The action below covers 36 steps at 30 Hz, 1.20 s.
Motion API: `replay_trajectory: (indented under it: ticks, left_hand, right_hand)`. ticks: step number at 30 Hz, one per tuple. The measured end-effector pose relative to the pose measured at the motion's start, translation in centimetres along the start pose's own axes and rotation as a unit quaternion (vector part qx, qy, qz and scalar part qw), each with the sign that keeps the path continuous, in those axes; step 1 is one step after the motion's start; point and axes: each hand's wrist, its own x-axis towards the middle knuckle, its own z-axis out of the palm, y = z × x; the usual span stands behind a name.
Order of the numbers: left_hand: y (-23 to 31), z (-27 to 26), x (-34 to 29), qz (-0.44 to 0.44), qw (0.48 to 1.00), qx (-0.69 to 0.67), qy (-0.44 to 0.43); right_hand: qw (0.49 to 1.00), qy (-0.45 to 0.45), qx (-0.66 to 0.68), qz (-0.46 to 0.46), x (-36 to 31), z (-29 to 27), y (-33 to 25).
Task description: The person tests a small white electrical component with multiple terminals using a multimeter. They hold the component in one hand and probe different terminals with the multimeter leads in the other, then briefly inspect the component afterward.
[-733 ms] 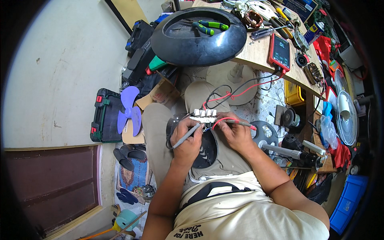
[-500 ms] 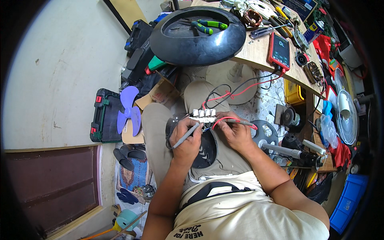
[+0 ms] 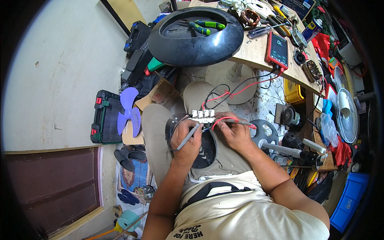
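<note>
"What's at the centre of the frame?"

"A white switch block [image 3: 202,119], roughly level across the picture, with four white keys [image 3: 206,113] in a row along its upper side."

"And the probes?"

"The left probe [image 3: 186,137], grey, slants up from lower left toward the block. The right probe [image 3: 244,122], grey with a red end, tilts slightly down to the right."

"Touching it?"

"Perhaps; the tips are too small to make out."

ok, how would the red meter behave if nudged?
The red meter probably won't roll, given its flat, boxy case. It might tip off the bench, its lower end being near the edge. Its sagging leads may drag on it.
</note>
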Motion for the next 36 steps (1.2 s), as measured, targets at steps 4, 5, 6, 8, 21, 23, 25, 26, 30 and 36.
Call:
replay_trajectory:
  ticks: [4, 5, 6, 8, 21, 23, 25, 26, 30, 36]
  left_hand:
    - [-0.2, 0.1, 0.0, -0.006, 1.000, 0.004, -0.002]
    - [-0.3, 0.1, 0.0, -0.009, 1.000, 0.004, -0.001]
    - [-0.2, 0.2, 0.0, -0.013, 1.000, 0.004, 0.000]
    - [-0.1, 0.2, 0.1, -0.026, 1.000, 0.001, -0.004]
    - [0.3, 0.0, 0.3, -0.029, 1.000, 0.000, -0.010]
    - [0.3, 0.0, 0.3, -0.032, 0.999, -0.002, -0.011]
    - [0.4, 0.0, 0.3, -0.033, 0.999, -0.006, -0.013]
    - [0.4, 0.1, 0.4, -0.032, 0.999, -0.002, -0.011]
    - [0.3, 0.1, 0.4, -0.032, 0.999, 0.004, -0.011]
    - [0.1, 0.3, 0.5, 0.004, 1.000, 0.013, 0.004]
  right_hand:
    - [1.000, 0.001, 0.028, -0.009, 0.0, 0.1, 0.2]
    - [1.000, -0.001, 0.029, -0.011, 0.1, 0.1, 0.2]
    - [0.999, -0.005, 0.035, -0.006, 0.1, 0.1, 0.3]
    - [0.999, -0.008, 0.034, -0.006, 0.1, 0.1, 0.3]
    - [0.997, -0.036, 0.068, 0.013, 0.2, -0.4, 1.8]
    - [0.999, -0.035, 0.039, 0.007, 0.2, -0.4, 1.8]
    - [1.000, -0.027, -0.006, -0.010, 0.2, -0.4, 1.6]
    - [1.000, -0.024, -0.003, -0.018, 0.2, -0.4, 1.5]
    - [0.999, -0.016, 0.014, -0.028, 0.4, -0.3, 1.3]
    - [1.000, -0.016, 0.014, -0.014, 0.4, -0.4, 1.4]
